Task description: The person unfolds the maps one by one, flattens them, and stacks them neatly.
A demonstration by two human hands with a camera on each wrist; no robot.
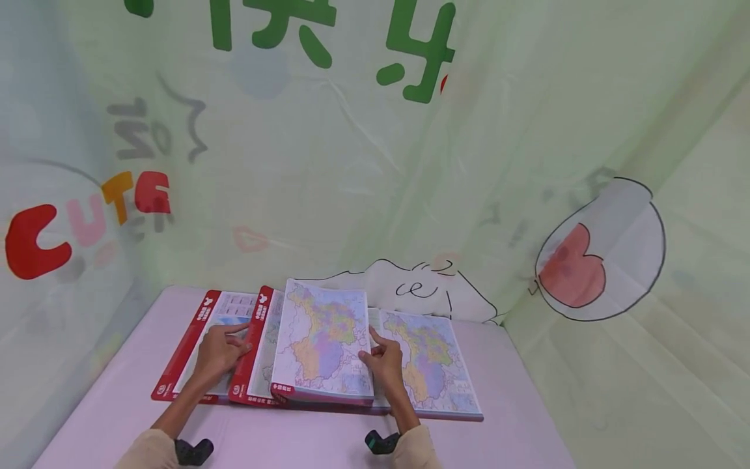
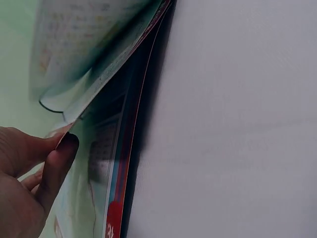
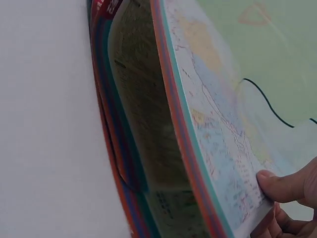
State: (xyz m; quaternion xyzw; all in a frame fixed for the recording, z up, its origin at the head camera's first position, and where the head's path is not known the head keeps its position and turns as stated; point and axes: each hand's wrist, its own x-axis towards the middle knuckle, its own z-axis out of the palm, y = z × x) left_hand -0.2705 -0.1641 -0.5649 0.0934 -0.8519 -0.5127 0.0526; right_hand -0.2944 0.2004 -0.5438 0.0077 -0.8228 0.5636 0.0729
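A map booklet with a red left border (image 1: 250, 361) lies spread in the middle of the table, its upper map pages (image 1: 322, 339) raised and turned partly over toward the left. At its left edge, my left hand (image 1: 221, 348) pinches the edge between thumb and fingers; in the left wrist view, the lifted sheet (image 2: 106, 79) bends up from the layers below. My right hand (image 1: 383, 358) holds the right edge of the raised pages, thumb on the printed face (image 3: 223, 134) and fingers behind. Their orange, blue and teal edges show a gap beneath.
A second red-bordered map (image 1: 181, 352) lies partly under the booklet at left. Another coloured map page (image 1: 433, 365) lies flat at right. The pinkish-white table (image 1: 281, 443) extends toward me, and a pale green printed curtain (image 1: 328, 195) stands behind.
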